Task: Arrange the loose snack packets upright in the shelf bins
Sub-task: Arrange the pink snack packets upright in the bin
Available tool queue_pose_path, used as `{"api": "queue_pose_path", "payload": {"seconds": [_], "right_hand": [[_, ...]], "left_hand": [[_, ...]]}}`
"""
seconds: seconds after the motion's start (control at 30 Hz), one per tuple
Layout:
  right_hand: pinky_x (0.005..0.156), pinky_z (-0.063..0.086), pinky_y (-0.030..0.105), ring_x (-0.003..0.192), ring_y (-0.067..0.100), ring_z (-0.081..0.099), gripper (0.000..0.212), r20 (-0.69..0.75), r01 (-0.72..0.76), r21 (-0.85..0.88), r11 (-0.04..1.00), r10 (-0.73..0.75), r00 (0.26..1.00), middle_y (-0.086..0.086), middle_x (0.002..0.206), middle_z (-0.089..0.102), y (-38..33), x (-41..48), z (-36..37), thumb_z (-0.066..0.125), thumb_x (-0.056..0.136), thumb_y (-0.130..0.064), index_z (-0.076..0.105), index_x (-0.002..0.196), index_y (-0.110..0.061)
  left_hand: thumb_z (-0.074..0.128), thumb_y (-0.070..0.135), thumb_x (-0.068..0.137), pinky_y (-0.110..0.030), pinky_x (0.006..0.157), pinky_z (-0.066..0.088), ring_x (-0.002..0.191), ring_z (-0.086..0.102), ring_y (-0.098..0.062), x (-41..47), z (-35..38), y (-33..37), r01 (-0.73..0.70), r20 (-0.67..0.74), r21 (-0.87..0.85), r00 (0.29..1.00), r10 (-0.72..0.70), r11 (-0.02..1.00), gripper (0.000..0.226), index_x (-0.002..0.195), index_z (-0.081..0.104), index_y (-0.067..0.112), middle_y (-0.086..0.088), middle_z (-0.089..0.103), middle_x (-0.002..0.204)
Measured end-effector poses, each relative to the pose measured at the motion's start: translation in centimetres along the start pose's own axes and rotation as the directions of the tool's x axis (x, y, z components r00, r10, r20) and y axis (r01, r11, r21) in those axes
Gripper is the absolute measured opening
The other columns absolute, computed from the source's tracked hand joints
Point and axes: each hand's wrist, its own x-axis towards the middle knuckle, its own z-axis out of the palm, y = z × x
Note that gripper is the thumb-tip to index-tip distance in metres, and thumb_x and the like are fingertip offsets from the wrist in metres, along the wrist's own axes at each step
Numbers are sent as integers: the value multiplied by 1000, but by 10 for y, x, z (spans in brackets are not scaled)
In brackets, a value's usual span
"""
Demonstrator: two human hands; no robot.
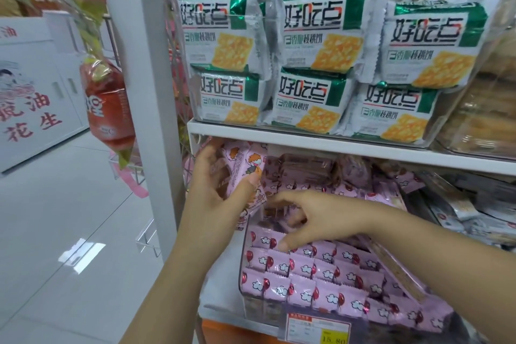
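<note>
A person's left hand (220,190) grips a bunch of pink snack packets (245,167) just under a shelf board (335,145), above a clear bin (242,260) where others stand in rows. The right hand (315,220) dips into the bin with curled fingers; whether it holds anything cannot be told. With stocking apparently midway, the next move likely means slotting the bunch upright behind those rows.

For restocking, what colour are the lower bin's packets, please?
The packets are pink with red balloons; head view.
</note>
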Motion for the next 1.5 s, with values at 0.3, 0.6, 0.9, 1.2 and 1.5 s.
{"api": "queue_pose_path", "payload": {"seconds": [0.3,0.6,0.9,1.2,1.5], "right_hand": [[114,23,25,139,10,26,96,239,-103,60,993,86,967,-5,156,21,2,38,5,75,77,-42,16,150,-22],[113,30,31,111,5,49,84,271,-126,319,939,37,962,-1,149,35,2,31,8,75,80,-21,24,147,-14],[118,19,32,143,14,20,102,247,-140,188,972,91,965,-2,158,17,-5,36,18,78,75,-36,13,151,-15],[99,41,22,78,-11,57,88,216,-156,301,941,93,972,-22,73,55,3,27,11,75,78,-11,22,147,-6],[116,24,30,142,15,24,101,217,-115,156,981,79,973,-2,158,16,-1,26,15,76,76,-39,12,151,-16]], "left_hand": [[77,37,76,-17,92,42,109,47,21,5,0,-9,-7,-31,-26,999,6,1000,63,122,39,57,48,47,115],[69,20,84,3,76,39,101,43,30,3,5,-16,9,-17,-26,1000,-9,1000,65,132,34,45,38,38,128],[70,27,83,3,78,36,102,41,30,1,7,-17,8,-59,-55,998,-11,998,64,132,35,49,43,39,123],[69,22,84,-5,89,37,115,41,20,3,11,-21,-16,-80,-48,997,12,999,67,140,35,38,31,42,136],[68,21,85,-7,90,38,107,42,28,2,10,-18,-15,-67,-64,998,10,998,64,134,36,46,49,44,117]]}}
